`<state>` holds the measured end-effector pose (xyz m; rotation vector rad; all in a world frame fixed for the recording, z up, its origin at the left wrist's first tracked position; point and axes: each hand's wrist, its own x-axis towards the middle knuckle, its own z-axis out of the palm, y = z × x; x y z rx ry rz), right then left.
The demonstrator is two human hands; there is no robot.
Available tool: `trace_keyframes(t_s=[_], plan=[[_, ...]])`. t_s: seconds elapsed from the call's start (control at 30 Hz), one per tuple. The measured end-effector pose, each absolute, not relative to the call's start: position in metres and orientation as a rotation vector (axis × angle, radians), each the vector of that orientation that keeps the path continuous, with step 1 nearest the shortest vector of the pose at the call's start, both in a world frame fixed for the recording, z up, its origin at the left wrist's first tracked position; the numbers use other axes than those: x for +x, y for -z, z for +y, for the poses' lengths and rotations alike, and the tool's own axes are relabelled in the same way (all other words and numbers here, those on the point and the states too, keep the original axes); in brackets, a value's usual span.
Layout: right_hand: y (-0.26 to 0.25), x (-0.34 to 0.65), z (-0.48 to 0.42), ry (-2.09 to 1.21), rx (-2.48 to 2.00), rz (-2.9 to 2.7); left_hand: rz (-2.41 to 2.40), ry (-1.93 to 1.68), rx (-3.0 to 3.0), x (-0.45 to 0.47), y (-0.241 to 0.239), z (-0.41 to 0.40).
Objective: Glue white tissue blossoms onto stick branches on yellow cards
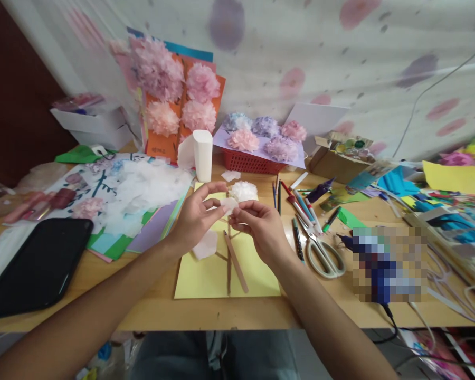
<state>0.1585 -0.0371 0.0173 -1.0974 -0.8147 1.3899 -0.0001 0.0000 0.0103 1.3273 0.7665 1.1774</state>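
My left hand (196, 214) and my right hand (261, 227) meet above a yellow sheet of paper (206, 274) on the wooden table. Both pinch a small piece of white tissue paper (228, 205) between thumb and fingertips. A white tissue flower (243, 191) sits on the yellow sheet just beyond the fingers. Brown paper strips (235, 261) shaped like a stem and branches lie on the sheet under my hands. Another loose scrap of white tissue (205, 245) rests on the sheet's left side.
A tissue roll (201, 154) stands behind. Left lie a pile of white tissue (146, 187), coloured papers and a black tray (35, 266). Right lie pens (301, 208), scissors (322, 253) and paper scraps. A red basket (247, 161) and boards with pink and purple tissue flowers stand at the back.
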Motion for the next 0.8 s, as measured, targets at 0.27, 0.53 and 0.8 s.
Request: trace_keyframes(t_s=[0.27, 0.53, 0.8], plan=[[-0.013, 0.163, -0.037, -1.326, -1.168, -0.901, 0.9, -1.069, 1.129, -0.003, -0.009, 0.003], [-0.007, 0.162, -0.038, -1.29, -1.146, -0.911, 0.866, -1.021, 1.118, -0.003, -0.01, 0.001], [-0.005, 0.163, -0.038, -1.244, -1.178, -1.0, 0.922, -1.028, 1.141, 0.0, -0.01, -0.001]])
